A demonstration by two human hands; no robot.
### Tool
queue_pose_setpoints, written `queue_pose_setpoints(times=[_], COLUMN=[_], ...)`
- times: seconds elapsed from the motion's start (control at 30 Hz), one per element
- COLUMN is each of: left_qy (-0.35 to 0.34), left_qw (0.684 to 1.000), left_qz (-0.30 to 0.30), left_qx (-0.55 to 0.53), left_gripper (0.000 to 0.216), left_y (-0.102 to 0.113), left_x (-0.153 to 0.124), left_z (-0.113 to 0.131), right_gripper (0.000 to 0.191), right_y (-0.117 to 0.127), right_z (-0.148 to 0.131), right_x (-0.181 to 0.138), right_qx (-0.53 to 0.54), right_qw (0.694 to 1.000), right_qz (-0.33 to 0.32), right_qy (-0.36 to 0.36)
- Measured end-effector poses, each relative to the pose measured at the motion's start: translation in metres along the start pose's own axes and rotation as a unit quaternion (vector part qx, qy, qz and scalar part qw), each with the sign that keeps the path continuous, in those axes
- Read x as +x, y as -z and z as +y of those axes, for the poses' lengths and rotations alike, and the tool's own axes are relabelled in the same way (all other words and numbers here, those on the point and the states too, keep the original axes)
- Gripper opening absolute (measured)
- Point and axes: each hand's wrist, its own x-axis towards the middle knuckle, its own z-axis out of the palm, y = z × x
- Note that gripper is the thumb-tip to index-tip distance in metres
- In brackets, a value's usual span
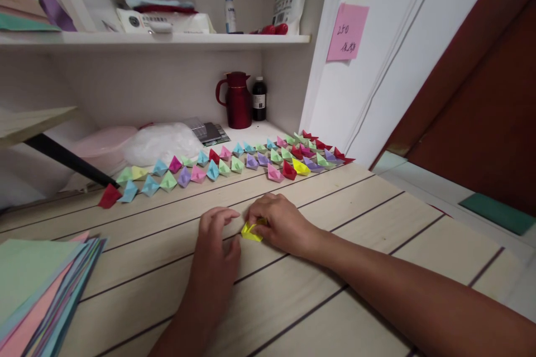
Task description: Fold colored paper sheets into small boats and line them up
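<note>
Yellow folded paper (251, 231) lies on the pale wooden table (355, 312), close to the middle of the view, pinned between the two hands. It sits just under the fingertips of the right hand (281, 223), which curls over its right end and presses it down against the boards, so only the left half of the piece shows. The left hand (218, 245) rests flat on the table just beside it, fingers bent and pointing toward the paper's left edge, the tips near it or barely touching; whether they actually pinch it cannot be told. Neither hand lifts the piece clear of the surface.

Beyond the hands, a long row of small folded paper boats (234, 164) in red, blue, green, purple, pink and yellow runs across the far edge of the table. A stack of coloured paper sheets (37, 290) lies at the near left corner. Farther back stand a dark red jug (238, 99) and a small dark bottle (259, 99), and a pink note (347, 32) sticks to the white wall on the right.
</note>
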Motion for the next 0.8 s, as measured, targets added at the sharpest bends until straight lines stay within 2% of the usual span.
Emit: queue_pose_setpoints(times=[0.1,0.23,0.33,0.4,0.57,0.8], left_qy=[-0.047,-0.058,-0.053,-0.042,-0.024,0.086], left_qw=[0.995,0.981,0.970,0.968,0.980,0.993], left_qz=[-0.062,-0.127,-0.153,-0.155,-0.129,-0.076], left_qx=[0.061,0.136,0.180,0.194,0.147,0.024], left_gripper=[0.027,0.026,0.014,0.007,0.012,0.009], left_y=[-0.002,-0.003,-0.002,-0.002,-0.001,0.003], left_x=[-0.003,-0.005,-0.003,-0.001,-0.001,-0.004], left_z=[0.002,0.007,0.011,0.012,0.010,0.011], right_gripper=[0.008,0.004,0.003,0.004,0.006,0.004], right_y=[0.000,-0.002,-0.004,-0.004,-0.004,0.002], right_z=[0.000,0.002,0.004,0.005,0.003,-0.003], right_x=[0.000,0.001,0.001,0.000,0.000,0.000], right_qx=[-0.013,0.006,0.014,0.020,0.046,0.143], right_qw=[1.000,1.000,1.000,1.000,0.999,0.989], right_qz=[-0.003,-0.005,-0.001,0.002,0.000,-0.024], right_qy=[0.004,0.006,0.015,0.014,0.001,-0.033])
